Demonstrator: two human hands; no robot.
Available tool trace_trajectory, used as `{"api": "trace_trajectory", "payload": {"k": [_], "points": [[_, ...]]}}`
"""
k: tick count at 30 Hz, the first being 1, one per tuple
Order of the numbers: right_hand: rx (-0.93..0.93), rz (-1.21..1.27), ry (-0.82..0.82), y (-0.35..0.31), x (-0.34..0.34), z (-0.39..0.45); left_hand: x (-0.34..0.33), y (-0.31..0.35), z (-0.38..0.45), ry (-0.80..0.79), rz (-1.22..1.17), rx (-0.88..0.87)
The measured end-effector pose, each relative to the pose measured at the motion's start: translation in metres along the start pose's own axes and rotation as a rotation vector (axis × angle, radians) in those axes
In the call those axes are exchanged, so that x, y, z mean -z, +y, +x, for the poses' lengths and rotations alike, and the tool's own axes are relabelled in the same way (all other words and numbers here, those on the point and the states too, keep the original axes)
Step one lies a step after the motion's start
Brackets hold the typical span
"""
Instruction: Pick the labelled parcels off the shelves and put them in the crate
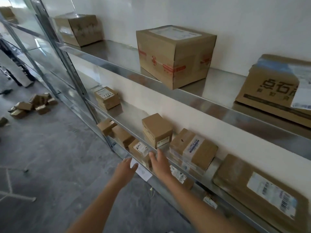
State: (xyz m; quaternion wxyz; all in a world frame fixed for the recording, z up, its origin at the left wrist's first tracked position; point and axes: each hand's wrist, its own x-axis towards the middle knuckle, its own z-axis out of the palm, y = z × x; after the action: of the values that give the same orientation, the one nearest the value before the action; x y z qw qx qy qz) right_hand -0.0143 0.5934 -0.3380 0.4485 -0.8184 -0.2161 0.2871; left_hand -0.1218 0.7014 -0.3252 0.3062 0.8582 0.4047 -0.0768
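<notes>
**Now reaching for small labelled parcel, low shelf**

Both hands out toward small parcel w/ handwritten label (141, 149), approx. 6 o'clock in view, on shelf below the middle shelf edge (168, 156). Left hand (125, 167) spread wide, empty, just short of parcel at its 7 o'clock. Right hand (159, 163) also spread, empty, fingers near or over the metal lip at parcel's 3 o'clock; contact w/ parcel can't be told. Probably flanking it for a two-sided lift, since the lip blocks a straight top grab.

More parcels at 3–4 o'clock: taped box w/ printed label (193, 148), flat labelled mailer (259, 192). Plain box (157, 130) just behind. Big cartons up top, e.g. red-taped carton (175, 56) at 12 o'clock.

Shelving bare galvanised metal, shiny, against white wall. Grey concrete floor (50, 148); loose heap of small boxes (33, 105) at 9 o'clock. Crate not in view.
</notes>
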Motion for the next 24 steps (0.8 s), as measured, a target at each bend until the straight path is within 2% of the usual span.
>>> {"api": "trace_trajectory", "payload": {"k": [4,7,14,17,21,24], "points": [[-0.082,0.155,0.109,-0.015,0.002,0.034,0.016,0.022,0.054,0.051,-0.384,0.118],[-0.120,0.211,0.137,-0.019,0.006,0.056,0.032,0.029,0.094,0.098,-0.527,0.146],[-0.191,0.287,0.310,-0.026,0.012,0.096,0.060,0.046,0.162,0.051,-0.576,0.107],[-0.199,0.307,0.453,-0.026,0.002,0.113,0.067,0.059,0.189,0.012,-0.607,0.055],[-0.267,0.359,0.554,-0.026,-0.016,0.129,0.074,0.070,0.219,-0.130,-0.623,-0.013],[-0.327,0.441,0.591,-0.036,-0.027,0.134,0.081,0.075,0.239,-0.232,-0.668,0.027]]}}
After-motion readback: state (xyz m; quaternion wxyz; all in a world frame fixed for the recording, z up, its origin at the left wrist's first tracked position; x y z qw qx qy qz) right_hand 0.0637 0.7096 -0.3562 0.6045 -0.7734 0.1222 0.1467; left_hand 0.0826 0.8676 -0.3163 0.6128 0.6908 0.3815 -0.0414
